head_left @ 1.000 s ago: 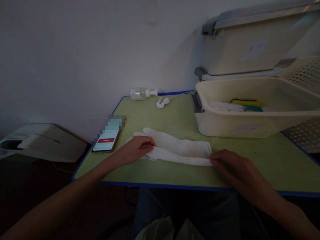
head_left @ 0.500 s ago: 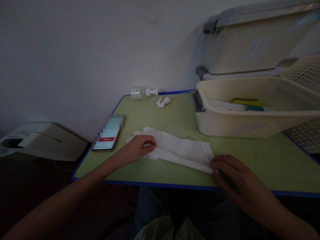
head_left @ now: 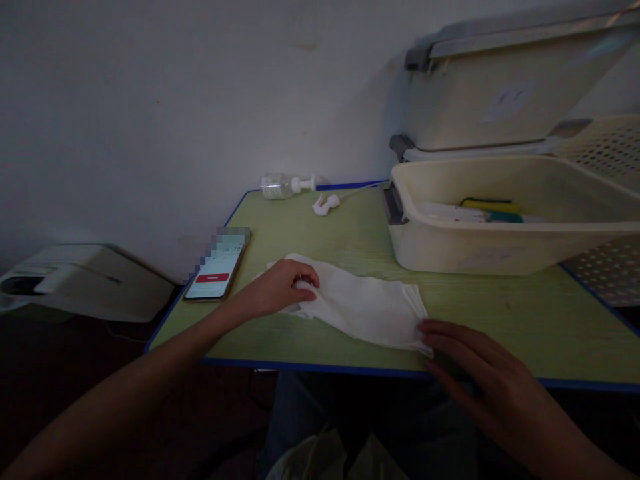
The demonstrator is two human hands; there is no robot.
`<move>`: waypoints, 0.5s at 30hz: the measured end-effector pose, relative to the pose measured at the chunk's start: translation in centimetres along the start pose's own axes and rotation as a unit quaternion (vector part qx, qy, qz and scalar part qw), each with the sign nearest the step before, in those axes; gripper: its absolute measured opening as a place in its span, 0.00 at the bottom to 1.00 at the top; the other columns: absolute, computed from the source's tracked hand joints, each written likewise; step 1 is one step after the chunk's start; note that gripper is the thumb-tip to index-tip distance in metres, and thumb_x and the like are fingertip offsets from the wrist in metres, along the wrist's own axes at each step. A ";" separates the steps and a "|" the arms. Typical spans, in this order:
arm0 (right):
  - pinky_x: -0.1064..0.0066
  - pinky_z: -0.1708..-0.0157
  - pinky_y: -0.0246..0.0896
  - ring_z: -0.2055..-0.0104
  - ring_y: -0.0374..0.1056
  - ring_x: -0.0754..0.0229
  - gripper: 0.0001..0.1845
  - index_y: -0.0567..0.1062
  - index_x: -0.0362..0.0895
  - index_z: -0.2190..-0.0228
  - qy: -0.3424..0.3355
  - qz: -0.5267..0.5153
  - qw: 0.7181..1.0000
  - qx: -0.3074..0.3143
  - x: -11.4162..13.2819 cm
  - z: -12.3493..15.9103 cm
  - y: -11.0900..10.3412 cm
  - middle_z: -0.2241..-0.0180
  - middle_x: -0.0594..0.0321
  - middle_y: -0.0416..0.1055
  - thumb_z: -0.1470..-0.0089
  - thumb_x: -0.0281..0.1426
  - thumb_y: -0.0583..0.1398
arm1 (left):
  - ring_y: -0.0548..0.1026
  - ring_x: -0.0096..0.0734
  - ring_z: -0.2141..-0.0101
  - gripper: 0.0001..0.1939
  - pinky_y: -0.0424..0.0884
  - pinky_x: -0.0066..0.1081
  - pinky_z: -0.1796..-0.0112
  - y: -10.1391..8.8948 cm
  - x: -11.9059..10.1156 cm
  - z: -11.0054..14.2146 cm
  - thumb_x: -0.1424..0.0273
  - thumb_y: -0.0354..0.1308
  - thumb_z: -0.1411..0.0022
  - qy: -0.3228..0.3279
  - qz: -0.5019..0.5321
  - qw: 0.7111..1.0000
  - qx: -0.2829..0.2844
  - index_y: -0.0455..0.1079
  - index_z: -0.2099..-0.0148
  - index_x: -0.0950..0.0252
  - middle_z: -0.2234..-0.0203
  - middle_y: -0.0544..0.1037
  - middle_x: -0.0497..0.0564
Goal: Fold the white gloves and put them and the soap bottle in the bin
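Note:
White gloves [head_left: 367,303], seemingly one laid on another, lie across the green table with their fingers to the left and cuffs to the right. My left hand [head_left: 285,287] pinches a fold of the glove between thumb and fingers near its finger end, hiding part of the finger section. At the lower corner of the cuffs is my right hand [head_left: 480,363], its fingers stretched out and its thumb apart, the fingertips touching the edge of the fabric.
A cream bin [head_left: 470,250] holding several items stands at the right, beside a box with a raised lid [head_left: 500,100]. A phone [head_left: 217,267] lies at the left edge. A pump bottle [head_left: 280,186] and a white spray head [head_left: 326,204] lie at the back.
The folded near edge of the glove now lies flatter and wider towards me. My left hand has shifted slightly right and up; my right fingers have loosened from the cuff.

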State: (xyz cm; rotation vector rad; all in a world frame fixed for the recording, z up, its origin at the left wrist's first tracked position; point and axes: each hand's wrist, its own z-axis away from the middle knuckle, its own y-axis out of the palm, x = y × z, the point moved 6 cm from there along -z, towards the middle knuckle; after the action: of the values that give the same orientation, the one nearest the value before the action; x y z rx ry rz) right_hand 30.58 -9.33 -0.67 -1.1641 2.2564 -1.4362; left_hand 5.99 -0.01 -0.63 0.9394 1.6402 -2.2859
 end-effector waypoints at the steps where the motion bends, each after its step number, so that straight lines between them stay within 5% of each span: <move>1: 0.61 0.60 0.70 0.57 0.70 0.55 0.11 0.70 0.43 0.59 0.000 0.004 1.000 -0.007 0.1 -0.1 -0.1 0.59 0.53 0.72 0.45 0.28 0.53 | 0.66 0.23 0.75 0.07 0.59 0.24 0.72 0.1 0.0 -0.1 0.74 0.57 0.50 -0.001 -0.004 1.000 -0.002 0.72 0.66 0.68 0.74 0.73 0.46; 7: 0.62 0.61 0.69 0.58 0.70 0.56 0.10 0.70 0.45 0.62 -0.011 -0.005 0.999 -0.034 1.4 -1.6 -0.9 0.59 0.54 0.72 0.46 0.27 0.53 | 0.66 0.24 0.75 0.08 0.61 0.25 0.72 0.4 0.5 -0.1 0.75 0.60 0.52 -0.004 -0.029 0.999 -0.043 0.71 0.65 0.67 0.74 0.71 0.46; 15: 0.63 0.59 0.68 0.60 0.70 0.57 0.12 0.73 0.41 0.63 -0.075 -0.050 0.996 -0.001 5.4 -5.5 1.1 0.63 0.56 0.74 0.46 0.24 0.52 | 0.70 0.31 0.61 0.03 0.65 0.34 0.56 0.0 -0.8 1.5 0.78 0.60 0.50 0.104 -0.027 0.981 -0.162 0.70 0.72 0.66 0.64 0.71 0.50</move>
State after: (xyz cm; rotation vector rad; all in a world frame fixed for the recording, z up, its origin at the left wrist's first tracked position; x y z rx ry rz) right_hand 23.39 -9.38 2.33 -1.3539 2.1275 -1.3325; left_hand 6.03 -1.53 0.12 1.0905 2.0668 -1.9175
